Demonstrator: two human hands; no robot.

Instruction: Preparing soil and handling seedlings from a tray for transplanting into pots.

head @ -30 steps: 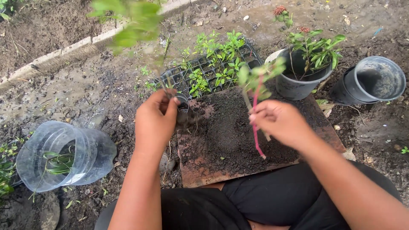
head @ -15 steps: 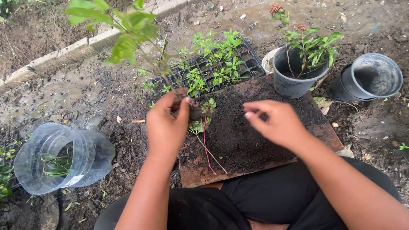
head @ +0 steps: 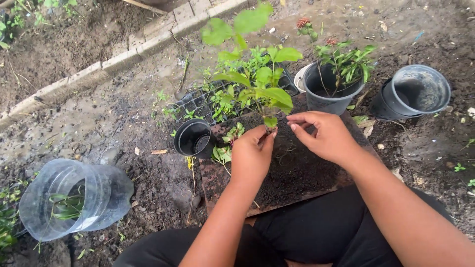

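Observation:
My left hand (head: 252, 155) pinches the lower stem of a leafy green plant (head: 257, 81) and holds it upright over a rusty board (head: 297, 185) spread with dark soil. My right hand (head: 324, 136) hovers just right of the stem with thumb and forefinger apart, almost touching it; thin roots dangle beneath. A small black pot (head: 194, 139) lies empty at the board's left edge. A seedling cutting with a reddish stem (head: 227, 146) lies on the soil beside my left hand.
A black seedling tray (head: 208, 101) with green sprouts sits behind the board. A dark pot with a flowering plant (head: 329, 84) and an empty grey pot (head: 414, 94) stand at right. A cut clear plastic bottle (head: 74, 198) lies left. A stone kerb (head: 123, 54) crosses the wet ground.
My left hand drew the leafy plant out of the small black pot and carried it right, over the soil. The pot now lies empty. The right hand rose toward the stem.

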